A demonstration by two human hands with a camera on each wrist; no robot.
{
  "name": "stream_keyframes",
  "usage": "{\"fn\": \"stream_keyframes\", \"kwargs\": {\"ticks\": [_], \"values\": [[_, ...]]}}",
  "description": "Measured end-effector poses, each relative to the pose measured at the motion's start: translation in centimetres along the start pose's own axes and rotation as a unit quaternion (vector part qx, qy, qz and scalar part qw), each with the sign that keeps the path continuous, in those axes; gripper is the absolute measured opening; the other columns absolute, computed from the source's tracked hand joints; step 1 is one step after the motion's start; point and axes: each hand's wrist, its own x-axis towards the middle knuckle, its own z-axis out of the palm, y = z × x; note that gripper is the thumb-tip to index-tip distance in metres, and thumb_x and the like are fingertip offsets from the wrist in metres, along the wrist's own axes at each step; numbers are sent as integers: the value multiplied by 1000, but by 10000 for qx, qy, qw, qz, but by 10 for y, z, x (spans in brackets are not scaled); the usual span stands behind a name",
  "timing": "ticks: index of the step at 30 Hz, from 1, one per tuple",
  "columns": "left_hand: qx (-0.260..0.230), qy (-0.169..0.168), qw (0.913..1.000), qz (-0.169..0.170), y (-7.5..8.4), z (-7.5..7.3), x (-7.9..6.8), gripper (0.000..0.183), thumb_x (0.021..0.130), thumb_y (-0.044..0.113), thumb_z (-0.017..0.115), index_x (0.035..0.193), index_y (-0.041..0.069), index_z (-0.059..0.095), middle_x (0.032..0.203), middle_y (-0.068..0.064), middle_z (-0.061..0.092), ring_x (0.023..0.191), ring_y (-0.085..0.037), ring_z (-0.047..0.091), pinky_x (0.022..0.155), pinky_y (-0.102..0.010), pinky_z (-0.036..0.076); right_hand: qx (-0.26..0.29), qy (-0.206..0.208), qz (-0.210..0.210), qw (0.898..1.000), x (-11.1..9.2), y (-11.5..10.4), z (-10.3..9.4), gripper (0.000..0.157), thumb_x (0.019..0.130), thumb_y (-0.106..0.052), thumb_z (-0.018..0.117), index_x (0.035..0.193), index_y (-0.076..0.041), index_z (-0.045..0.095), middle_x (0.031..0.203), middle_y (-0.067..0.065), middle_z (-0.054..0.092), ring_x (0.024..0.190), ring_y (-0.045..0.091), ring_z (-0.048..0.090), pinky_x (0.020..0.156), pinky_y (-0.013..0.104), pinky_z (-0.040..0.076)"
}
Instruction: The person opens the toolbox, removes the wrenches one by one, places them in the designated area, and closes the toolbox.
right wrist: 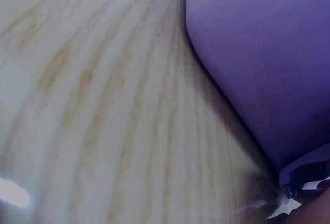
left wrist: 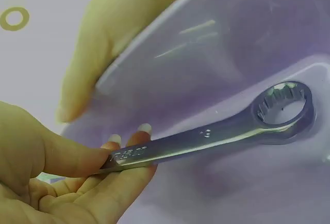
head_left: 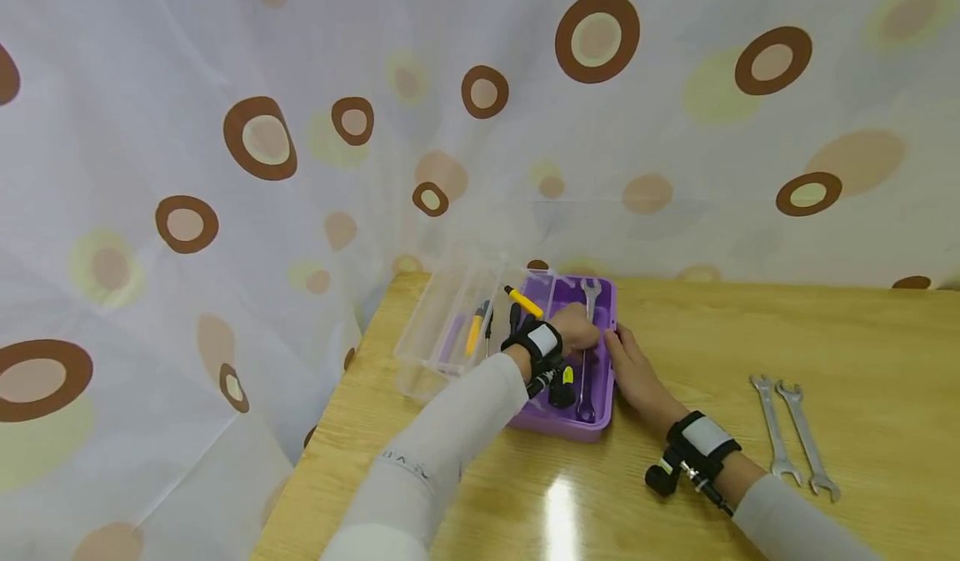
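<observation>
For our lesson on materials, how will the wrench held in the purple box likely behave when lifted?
The wrench looks metallic, so it should stay stiff and perhaps feel heavy for its size. Its glossy surface could slip between the fingers of the left hand. Its flat shape probably resists rolling.

White sheet (head_left: 465,19) with brown-ringed ovals behind; light wood table (head_left: 720,336); bright glare (head_left: 560,515) on its surface
</observation>
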Motion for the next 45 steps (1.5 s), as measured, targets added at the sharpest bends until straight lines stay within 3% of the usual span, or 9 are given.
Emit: {"fn": "stream_keyframes", "kwargs": {"ticks": [2, 5, 11, 18, 22, 27, 35, 42, 45], "values": [[-417, -61, 9990, 120, 6, -4, -10, 2, 92, -10, 62, 92, -8, 62, 87, -15, 64, 69, -32, 70, 57, -33, 58, -34, 14, 8, 10000, 1, -1, -2, 74, 115, -48, 24, 166, 1, 6, 170, 29, 15, 156, 46, 19, 126, 60, 20], [-856, -163, 9957, 306, 11, -9, -23, 13, 91, -14, 61, 82, -4, 58, 82, -16, 65, 80, -38, 75, 71, -40, 64, -70, 88, 27, 9999, 0, -2, -2, 72, 115, -48, 25, 166, 1, 10, 167, 29, 23, 154, 45, 25, 126, 59, 21], [-1424, -461, 9881, 349, 3, -19, -35, 8, 93, -16, 57, 89, -15, 64, 93, -28, 71, 68, -29, 71, 77, -45, 64, 48, 58, -19, 10000, -3, -2, 4, 72, 115, -46, 27, 165, 3, 11, 167, 29, 24, 154, 44, 25, 126, 57, 21], [-2431, -1037, 9638, 357, -9, -28, -41, 16, 102, -12, 53, 88, -4, 55, 108, -30, 68, 98, -45, 75, 78, -44, 64, 95, -65, 78, 9999, -4, 1, 1, 72, 115, -44, 27, 163, 7, 10, 167, 33, 20, 154, 48, 24, 124, 59, 25], [-2816, -1182, 9512, 445, -10, -34, -47, 16, 106, -8, 50, 91, -3, 51, 107, -25, 67, 103, -47, 73, 81, -45, 64, 346, -161, 107, 9992, -3, 1, -1, 71, 116, -42, 29, 164, 6, 9, 167, 32, 20, 154, 46, 26, 124, 57, 27], [-3057, -1287, 9417, 560, -13, -40, -54, 3, 105, -9, 50, 104, -6, 51, 111, -26, 67, 101, -42, 74, 84, -43, 64, 330, -69, 74, 9994, 1, -5, -7, 68, 116, -34, 35, 162, 10, 10, 166, 34, 21, 153, 47, 27, 123, 58, 28], [-3304, -1273, 9331, 620, -27, -41, -57, 8, 105, -8, 51, 111, -3, 48, 120, -32, 65, 94, -33, 76, 85, -43, 63, 432, 470, -326, 9974, 1, -29, -19, 65, 114, -22, 44, 161, 13, 16, 166, 36, 21, 156, 48, 22, 125, 57, 24], [-3388, -1166, 9304, 768, -37, -45, -57, 8, 104, -9, 52, 109, -4, 47, 112, -27, 67, 115, -54, 67, 87, -45, 63, 545, 554, -222, 9967, 3, -51, -26, 65, 112, -20, 49, 160, 14, 19, 165, 35, 25, 155, 47, 27, 126, 55, 26], [-3441, -1108, 9293, 755, -41, -48, -58, 10, 104, -8, 52, 109, -2, 46, 108, -24, 67, 114, -53, 67, 87, -46, 63, 753, 484, -211, 9958, 4, -59, -27, 67, 112, -21, 51, 161, 12, 19, 165, 33, 28, 154, 43, 29, 126, 52, 25]]}}
